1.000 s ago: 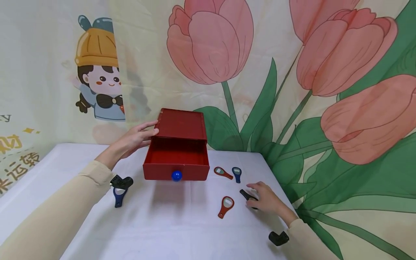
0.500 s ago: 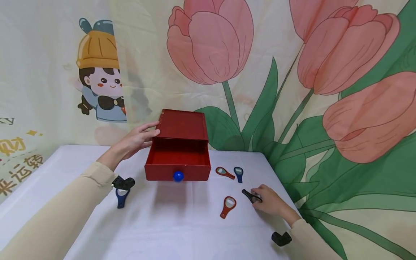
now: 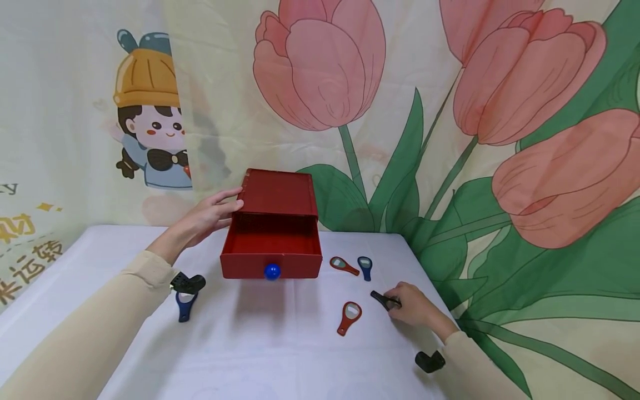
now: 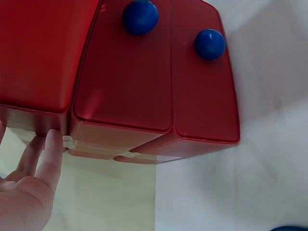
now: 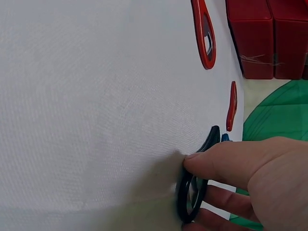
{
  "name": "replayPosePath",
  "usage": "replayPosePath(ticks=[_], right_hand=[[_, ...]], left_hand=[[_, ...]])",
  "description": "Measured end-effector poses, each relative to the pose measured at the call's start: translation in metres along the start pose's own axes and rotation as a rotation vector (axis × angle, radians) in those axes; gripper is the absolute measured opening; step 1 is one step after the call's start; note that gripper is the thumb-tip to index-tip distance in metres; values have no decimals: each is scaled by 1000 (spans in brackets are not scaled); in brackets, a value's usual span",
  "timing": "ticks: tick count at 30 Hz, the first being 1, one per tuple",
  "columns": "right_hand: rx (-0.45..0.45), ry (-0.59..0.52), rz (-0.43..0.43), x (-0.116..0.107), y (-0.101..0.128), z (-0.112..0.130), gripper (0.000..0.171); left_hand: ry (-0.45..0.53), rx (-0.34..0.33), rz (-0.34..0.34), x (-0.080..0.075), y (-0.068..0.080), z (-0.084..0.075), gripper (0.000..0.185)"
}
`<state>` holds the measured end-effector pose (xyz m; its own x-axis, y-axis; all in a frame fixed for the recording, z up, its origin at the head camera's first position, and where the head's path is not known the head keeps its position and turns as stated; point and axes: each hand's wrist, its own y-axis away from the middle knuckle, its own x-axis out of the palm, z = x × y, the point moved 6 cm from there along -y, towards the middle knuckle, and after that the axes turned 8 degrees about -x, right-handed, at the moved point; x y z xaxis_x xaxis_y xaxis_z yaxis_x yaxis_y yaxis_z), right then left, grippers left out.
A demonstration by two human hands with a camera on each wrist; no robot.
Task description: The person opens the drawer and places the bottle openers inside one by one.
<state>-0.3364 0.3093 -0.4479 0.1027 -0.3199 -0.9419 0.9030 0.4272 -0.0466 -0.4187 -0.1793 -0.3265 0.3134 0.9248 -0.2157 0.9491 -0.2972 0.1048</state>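
A red box (image 3: 278, 194) stands at the back of the white table, its drawer (image 3: 271, 253) with a blue knob (image 3: 272, 271) pulled out and showing nothing inside. My left hand (image 3: 212, 214) rests with straight fingers (image 4: 48, 154) against the box's left side (image 4: 43, 62). Near the table's right edge my right hand (image 3: 409, 305) pinches a small black loop-headed tool (image 3: 382, 300). In the right wrist view the thumb lies on the ring of the black tool (image 5: 190, 197), other fingers sit under it, and it is tilted up off the cloth.
Similar tools lie on the cloth: a red one (image 3: 348, 316) left of my right hand, a red one (image 3: 343, 265) and a blue one (image 3: 364, 267) beside the drawer, a blue one (image 3: 185, 304) under my left wrist. The table edge (image 3: 425, 278) runs close on the right.
My right hand, first lying over the black tool, has curled its fingers round the ring and tipped it up. The left hand and the box have not moved.
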Motion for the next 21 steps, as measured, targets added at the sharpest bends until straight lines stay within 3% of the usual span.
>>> replayPosePath(ticks=[10, 21], right_hand=[[-36, 14, 14, -11, -1, 8, 34], [-226, 55, -31, -59, -13, 53, 32]], left_hand=[[6, 6, 2, 1, -1, 1, 82], [-10, 15, -5, 0, -1, 3, 84]])
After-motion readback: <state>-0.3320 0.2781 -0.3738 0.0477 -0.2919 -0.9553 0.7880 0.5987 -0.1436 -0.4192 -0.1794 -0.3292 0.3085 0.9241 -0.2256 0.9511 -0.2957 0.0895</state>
